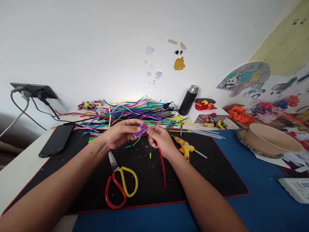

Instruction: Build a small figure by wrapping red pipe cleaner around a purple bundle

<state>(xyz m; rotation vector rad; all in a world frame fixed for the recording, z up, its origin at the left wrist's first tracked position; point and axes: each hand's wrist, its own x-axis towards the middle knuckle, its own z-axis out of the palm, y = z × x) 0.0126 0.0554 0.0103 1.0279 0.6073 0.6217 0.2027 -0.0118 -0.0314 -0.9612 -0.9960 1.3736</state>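
My left hand [123,132] pinches a small purple piece of bent pipe cleaner [140,131] between thumb and fingers, above the black mat. Along the top of that piece runs a red strip. My right hand [159,138] is closed at its right edge, fingertips pressed on the red pipe cleaner [163,169], whose long tail hangs below this hand. The exact spot where the red meets the purple is partly hidden by fingers. Below my left hand lie scissors [120,180] with one red and one yellow handle. Right of my right hand rests a yellow glue gun [184,147].
Behind my hands lies a heap of colourful pipe cleaners [135,111]. A phone [57,140] is at the left. A black flask [188,101] and white box [205,114] stand at the back right. A beige bowl [272,138] sits farther right. Clear glue sticks [207,131] lie near the box.
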